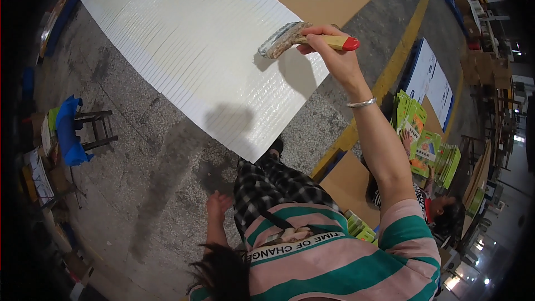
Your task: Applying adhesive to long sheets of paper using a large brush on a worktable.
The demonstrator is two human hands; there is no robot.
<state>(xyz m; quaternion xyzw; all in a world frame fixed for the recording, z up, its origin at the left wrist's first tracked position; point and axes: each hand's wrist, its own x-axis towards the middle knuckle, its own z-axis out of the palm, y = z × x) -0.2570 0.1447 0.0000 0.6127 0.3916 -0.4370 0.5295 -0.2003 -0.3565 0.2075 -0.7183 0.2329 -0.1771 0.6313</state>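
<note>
Brush (287,39) in the right hand (329,50), held out over the near right edge of a long white sheet (189,50) that lies spread on the concrete floor (145,150) and runs away to the far left. Fingers of that hand are closed round the wooden handle, whose red tip pokes out to the right; the bristles point left, just above the sheet, and throw a shadow on it. A silver bangle (361,102) sits on the wrist. The left hand (218,204) hangs low near the person's body, loosely curled and holding nothing, well apart from the brush. Off to the left stands a small stool with a blue cloth (69,131) draped over it. On the right, past a yellow floor line (390,72), lie stacks of green printed cartons (426,145), where another person (440,209) works
</note>
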